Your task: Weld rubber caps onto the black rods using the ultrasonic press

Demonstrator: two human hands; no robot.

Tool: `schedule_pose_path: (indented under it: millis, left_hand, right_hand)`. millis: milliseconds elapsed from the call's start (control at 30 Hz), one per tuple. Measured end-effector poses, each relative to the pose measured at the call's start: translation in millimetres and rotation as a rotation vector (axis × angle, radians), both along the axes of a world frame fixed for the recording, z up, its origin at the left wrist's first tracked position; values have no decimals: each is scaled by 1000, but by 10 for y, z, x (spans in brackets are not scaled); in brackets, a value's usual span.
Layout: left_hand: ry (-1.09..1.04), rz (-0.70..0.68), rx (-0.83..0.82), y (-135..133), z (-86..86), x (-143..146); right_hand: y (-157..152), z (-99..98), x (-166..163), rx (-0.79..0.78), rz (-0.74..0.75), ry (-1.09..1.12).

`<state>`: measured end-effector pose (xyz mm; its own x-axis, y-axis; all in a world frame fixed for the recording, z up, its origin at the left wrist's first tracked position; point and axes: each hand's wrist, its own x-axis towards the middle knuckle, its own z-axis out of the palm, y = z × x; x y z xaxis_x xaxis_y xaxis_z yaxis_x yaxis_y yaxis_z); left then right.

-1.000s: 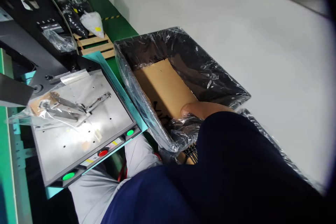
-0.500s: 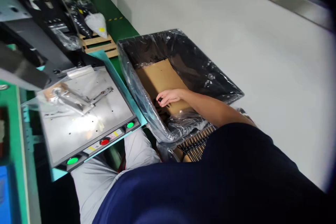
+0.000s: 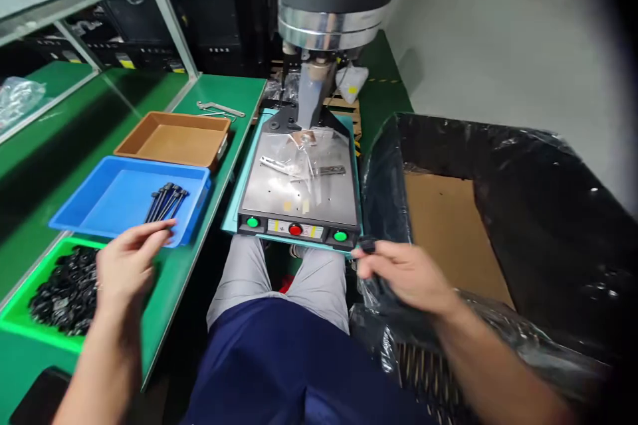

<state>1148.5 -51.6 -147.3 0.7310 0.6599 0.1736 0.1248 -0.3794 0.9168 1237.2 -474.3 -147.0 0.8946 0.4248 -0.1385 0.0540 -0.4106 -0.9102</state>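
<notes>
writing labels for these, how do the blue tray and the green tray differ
The blue tray holds a small bunch of long black parts; the green tray is heaped with small black pieces. The green tray sits nearer the camera than the blue tray. Both rest on the green bench.

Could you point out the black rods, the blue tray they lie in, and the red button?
Black rods (image 3: 164,203): head view, on the bundle's shafts.
Blue tray (image 3: 117,194): head view, on a bare part of its floor.
Red button (image 3: 295,230): head view, on its round top.
</notes>
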Motion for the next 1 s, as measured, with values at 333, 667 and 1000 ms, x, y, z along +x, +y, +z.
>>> schedule_pose_path:
  millis: [333, 667, 1000]
  left_hand:
    - [-189, -671, -832, -953, -529, 518]
    - [-99, -770, -931, -977, -649, 478]
    - [-226, -832, -294, -990, -857, 567]
  right_hand:
    - [1645, -576, -365, 426, 56, 206]
    - [1677, -471, -473, 736, 32, 564]
    - [1711, -686, -425, 835, -122, 551]
